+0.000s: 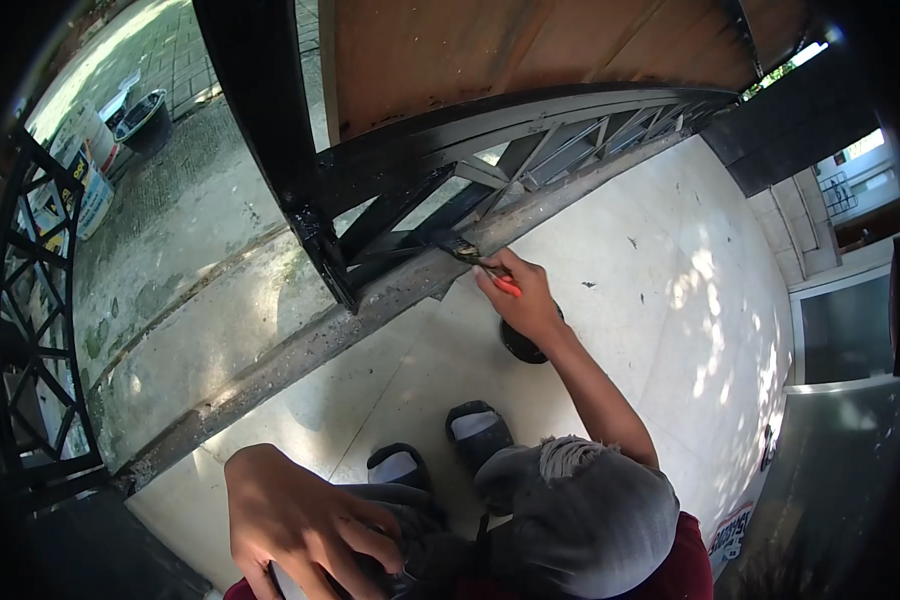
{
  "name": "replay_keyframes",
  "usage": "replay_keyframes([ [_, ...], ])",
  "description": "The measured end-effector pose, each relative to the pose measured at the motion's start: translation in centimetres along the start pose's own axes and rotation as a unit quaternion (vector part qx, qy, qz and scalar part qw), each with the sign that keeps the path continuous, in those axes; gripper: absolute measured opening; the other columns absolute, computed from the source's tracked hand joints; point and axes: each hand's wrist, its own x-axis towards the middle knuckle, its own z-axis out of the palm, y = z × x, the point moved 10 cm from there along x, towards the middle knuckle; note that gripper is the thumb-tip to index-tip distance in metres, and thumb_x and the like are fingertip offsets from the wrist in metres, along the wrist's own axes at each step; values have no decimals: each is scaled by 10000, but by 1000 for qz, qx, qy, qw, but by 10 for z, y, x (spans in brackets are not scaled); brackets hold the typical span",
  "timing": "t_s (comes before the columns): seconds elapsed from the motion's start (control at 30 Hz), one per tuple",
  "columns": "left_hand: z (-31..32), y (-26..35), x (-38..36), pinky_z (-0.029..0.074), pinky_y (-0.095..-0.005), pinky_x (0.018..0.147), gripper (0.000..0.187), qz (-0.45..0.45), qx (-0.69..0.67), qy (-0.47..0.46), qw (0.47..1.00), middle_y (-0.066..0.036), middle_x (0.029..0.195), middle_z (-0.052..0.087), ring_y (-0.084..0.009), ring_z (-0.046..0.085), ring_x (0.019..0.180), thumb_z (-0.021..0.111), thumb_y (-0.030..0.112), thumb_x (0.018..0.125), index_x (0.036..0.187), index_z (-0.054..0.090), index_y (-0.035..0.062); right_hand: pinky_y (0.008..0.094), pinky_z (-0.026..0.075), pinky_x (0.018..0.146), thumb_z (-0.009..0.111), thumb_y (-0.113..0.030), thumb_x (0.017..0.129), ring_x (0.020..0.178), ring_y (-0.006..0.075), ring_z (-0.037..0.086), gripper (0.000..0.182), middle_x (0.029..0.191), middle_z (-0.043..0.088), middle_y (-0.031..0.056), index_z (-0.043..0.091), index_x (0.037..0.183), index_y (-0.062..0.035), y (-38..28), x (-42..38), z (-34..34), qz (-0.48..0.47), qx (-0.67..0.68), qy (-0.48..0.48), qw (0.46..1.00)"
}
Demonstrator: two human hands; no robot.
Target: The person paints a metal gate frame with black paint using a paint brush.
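Note:
My right hand is closed around a paintbrush with a red-orange handle. Its dark bristles lie against the lower bars of a metal gate, close above the concrete sill. Glossy black covers the gate's post and lower corner, while bars farther right look grey. Beneath my right forearm stands a dark round container, partly hidden by the arm. My left hand rests over my left knee, fingers spread and holding nothing.
A concrete sill runs diagonally under the gate. My sandalled feet are on the pale tiled floor. Outside stand a dark bucket and a labelled pail. Another black lattice panel is at the left.

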Motion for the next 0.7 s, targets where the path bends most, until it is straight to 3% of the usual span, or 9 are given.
replay_keyframes([
  [0.07,-9,-11,1,484,-489,807,452,-15,-13,-6,1000,-90,1206,687,-375,593,1096,745,519,834,1086,731,144,328,486,641,698,-141,921,635,270,627,201,709,642,154,562,889,5,2,-12,-39,82,-50,-40,995],
  [0.13,-13,-18,-1,475,-494,856,443,-21,-32,-33,999,-107,1300,641,-389,568,1177,751,463,860,1136,723,117,329,475,634,695,-132,918,615,267,599,192,686,625,139,551,917,-4,-8,-19,-75,83,-68,-77,991],
  [0.2,-20,-32,-6,469,-505,906,427,-36,-34,-1,999,-209,1288,633,-373,553,1111,714,429,888,1132,700,79,331,464,627,692,-122,915,596,263,570,190,663,607,125,540,945,-12,-26,-21,-103,83,-84,-116,986],
  [0.3,-25,-45,-14,461,-502,897,475,-38,-43,3,998,-161,1358,617,-373,542,1108,756,424,848,1186,718,93,382,440,608,676,-88,901,592,314,560,272,633,582,114,460,1064,-62,-29,-28,-126,157,-170,-242,942],
  [0.4,-31,-60,-8,460,-493,893,474,-43,-45,5,998,-160,1355,619,-368,540,1098,761,424,841,1188,718,105,384,448,617,679,-86,895,602,326,578,241,623,579,121,487,1040,-67,-35,-20,-141,118,-188,-278,934],
  [0.53,-40,-87,1,449,-468,879,489,-60,-75,14,995,-146,1370,614,-358,540,1087,772,427,829,1201,717,114,411,480,665,684,-29,846,684,339,620,186,791,643,156,579,997,-50,-33,-13,-148,24,-167,-315,934],
  [0.57,-44,-94,5,449,-468,879,489,-60,-73,18,995,-146,1370,614,-358,540,1087,772,427,829,1201,717,114,414,500,716,670,5,829,776,337,651,199,887,662,155,593,1009,-34,-33,-11,-147,72,-181,-361,912],
  [0.63,-52,-102,13,456,-410,794,512,-49,-60,53,996,-178,1180,678,-320,578,935,770,420,813,1174,712,61,410,506,739,667,10,830,809,337,658,200,892,664,152,593,1012,-31,-26,-10,-150,52,-172,-380,908],
  [0.7,-55,-115,9,450,-404,834,497,-76,-69,48,994,-167,1248,652,-330,560,989,778,396,811,1179,713,69,403,516,782,662,7,831,878,333,671,205,940,681,149,598,1023,-27,-17,-7,-152,27,-170,-388,905],
])
